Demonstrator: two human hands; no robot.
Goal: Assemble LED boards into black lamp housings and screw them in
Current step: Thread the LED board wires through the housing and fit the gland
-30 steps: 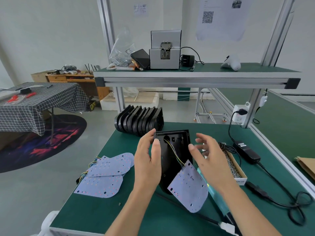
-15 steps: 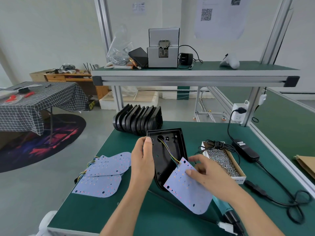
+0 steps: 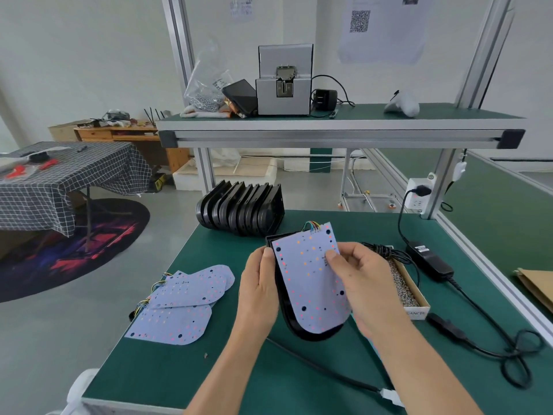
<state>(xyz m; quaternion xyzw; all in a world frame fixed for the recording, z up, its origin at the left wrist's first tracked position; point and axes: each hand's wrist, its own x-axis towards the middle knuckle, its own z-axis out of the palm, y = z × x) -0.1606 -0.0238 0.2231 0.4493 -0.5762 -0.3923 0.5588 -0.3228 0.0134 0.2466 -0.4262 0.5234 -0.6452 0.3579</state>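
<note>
A black lamp housing (image 3: 311,333) is held over the green bench, tilted toward me. My left hand (image 3: 258,292) grips its left edge. A pale LED board (image 3: 309,283) with coloured dots lies over the housing's open face, its coloured wires (image 3: 312,226) looping at the top edge. My right hand (image 3: 362,283) holds the board's right side, thumb pressed on its face. The housing's inside is hidden by the board.
Several spare LED boards (image 3: 182,301) lie at the bench's left. A row of black housings (image 3: 239,209) stands at the back. A box of screws (image 3: 404,287) sits right of my hands, with a power adapter (image 3: 431,260) and cables (image 3: 493,333) beyond.
The LED board hung below the housing on its wires; my right hand has swung it up and laid it over the housing's open face. The left hand kept its grip.
</note>
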